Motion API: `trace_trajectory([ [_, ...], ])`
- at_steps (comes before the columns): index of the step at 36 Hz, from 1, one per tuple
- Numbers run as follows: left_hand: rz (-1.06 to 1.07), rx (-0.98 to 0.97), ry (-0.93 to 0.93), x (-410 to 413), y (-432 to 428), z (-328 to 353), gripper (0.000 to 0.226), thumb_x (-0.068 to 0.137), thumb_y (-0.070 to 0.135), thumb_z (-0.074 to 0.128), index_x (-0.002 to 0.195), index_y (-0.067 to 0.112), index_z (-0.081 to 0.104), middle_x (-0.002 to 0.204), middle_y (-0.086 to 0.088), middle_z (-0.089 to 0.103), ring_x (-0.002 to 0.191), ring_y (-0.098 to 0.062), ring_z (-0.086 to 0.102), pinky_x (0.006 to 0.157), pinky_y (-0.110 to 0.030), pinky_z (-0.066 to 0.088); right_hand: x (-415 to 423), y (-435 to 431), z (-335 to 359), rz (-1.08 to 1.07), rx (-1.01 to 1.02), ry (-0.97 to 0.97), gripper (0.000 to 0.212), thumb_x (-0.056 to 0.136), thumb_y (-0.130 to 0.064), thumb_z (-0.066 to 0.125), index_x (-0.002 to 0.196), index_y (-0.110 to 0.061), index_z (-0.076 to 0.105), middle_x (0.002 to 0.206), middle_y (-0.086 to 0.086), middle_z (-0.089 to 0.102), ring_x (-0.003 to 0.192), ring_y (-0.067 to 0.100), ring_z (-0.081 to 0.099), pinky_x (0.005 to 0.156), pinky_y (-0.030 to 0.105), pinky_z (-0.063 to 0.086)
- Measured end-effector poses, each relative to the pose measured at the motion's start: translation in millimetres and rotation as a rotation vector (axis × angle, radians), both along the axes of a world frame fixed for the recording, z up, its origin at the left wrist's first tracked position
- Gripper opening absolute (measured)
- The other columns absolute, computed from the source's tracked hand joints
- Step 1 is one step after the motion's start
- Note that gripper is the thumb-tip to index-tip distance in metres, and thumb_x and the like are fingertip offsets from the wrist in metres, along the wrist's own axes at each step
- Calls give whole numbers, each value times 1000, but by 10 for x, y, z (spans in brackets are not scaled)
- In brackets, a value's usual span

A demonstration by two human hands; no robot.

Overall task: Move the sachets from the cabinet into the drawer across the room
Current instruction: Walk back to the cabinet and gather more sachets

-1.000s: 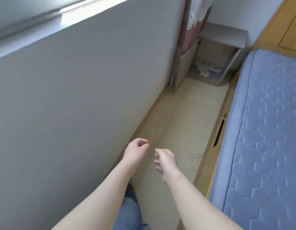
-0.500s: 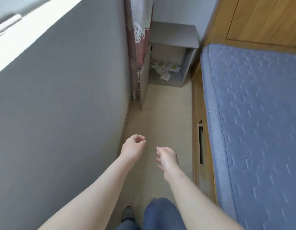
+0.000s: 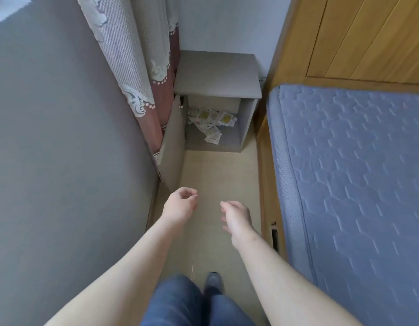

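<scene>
A pile of several white and yellow sachets (image 3: 211, 122) lies on the bottom shelf of a low grey cabinet (image 3: 218, 74) at the far end of a narrow aisle. Its door (image 3: 173, 142) stands swung open on the left. Both my hands hang in the air over the floor, well short of the cabinet. My left hand (image 3: 180, 204) has loosely curled fingers and holds nothing. My right hand (image 3: 236, 216) is relaxed and empty too.
A grey wall (image 3: 62, 161) runs along the left, with a patterned curtain (image 3: 138, 74) by the cabinet door. A bed with a blue quilted mattress (image 3: 356, 184) and wooden frame (image 3: 267, 184) bounds the right. My legs and a shoe (image 3: 213, 282) show below.
The view has advanced down the aisle, so the cabinet and sachets appear nearer and more centred. Both hands keep the same empty, loosely curled pose.
</scene>
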State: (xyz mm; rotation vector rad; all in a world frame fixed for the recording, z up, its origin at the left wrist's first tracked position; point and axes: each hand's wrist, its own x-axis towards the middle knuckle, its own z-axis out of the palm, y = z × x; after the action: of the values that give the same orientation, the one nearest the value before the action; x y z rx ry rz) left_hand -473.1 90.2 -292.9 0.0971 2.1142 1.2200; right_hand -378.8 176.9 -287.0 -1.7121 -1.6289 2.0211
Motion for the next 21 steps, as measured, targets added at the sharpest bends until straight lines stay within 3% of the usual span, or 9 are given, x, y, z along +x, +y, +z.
trace_trajectory([
  [4, 62, 14, -41, -509, 454, -87, 12, 90, 11, 53, 96, 15, 62, 73, 3, 58, 62, -11, 51, 65, -25, 38, -456, 496, -12, 25, -19, -14, 15, 94, -19, 52, 78, -20, 52, 115, 14, 61, 109, 32, 57, 94, 42, 45],
  [7, 70, 29, -74, -921, 857, -189, 10, 91, 11, 52, 95, 15, 60, 77, 1, 57, 60, -10, 50, 62, -24, 38, -847, 922, -113, 7, -33, -22, 6, 93, -19, 52, 88, -16, 54, 110, 14, 61, 94, 24, 56, 92, 40, 46],
  [10, 46, 37, -85, -1373, 1320, -305, 9, 93, 11, 50, 93, 17, 57, 80, 1, 56, 58, -8, 50, 53, -22, 36, -1275, 1351, -245, -23, -17, -41, 8, 93, -19, 53, 99, -14, 55, 105, 9, 59, 98, 24, 55, 92, 38, 45],
  [15, -23, 54, -105, -2139, 2049, -518, 8, 95, 16, 50, 99, 16, 56, 81, 4, 57, 71, -11, 54, 66, -25, 40, -2013, 1938, -463, -17, -12, -86, 13, 94, -19, 50, 105, -13, 56, 101, 6, 58, 99, 25, 56, 84, 34, 44],
  [18, -97, 14, -86, -2600, 2434, -585, 9, 94, 14, 49, 98, 16, 56, 78, 4, 56, 79, -18, 54, 64, -24, 41, -2476, 2289, -551, -19, -32, -99, 22, 94, -17, 50, 111, -6, 56, 100, 9, 57, 100, 28, 56, 89, 36, 45],
  [21, -107, -46, -75, -2969, 2736, -663, 11, 91, 11, 50, 96, 19, 57, 80, 2, 58, 83, -21, 55, 66, -25, 41, -2842, 2598, -608, 4, -53, -116, 32, 94, -12, 48, 118, 8, 53, 106, 27, 55, 115, 40, 52, 88, 38, 46],
])
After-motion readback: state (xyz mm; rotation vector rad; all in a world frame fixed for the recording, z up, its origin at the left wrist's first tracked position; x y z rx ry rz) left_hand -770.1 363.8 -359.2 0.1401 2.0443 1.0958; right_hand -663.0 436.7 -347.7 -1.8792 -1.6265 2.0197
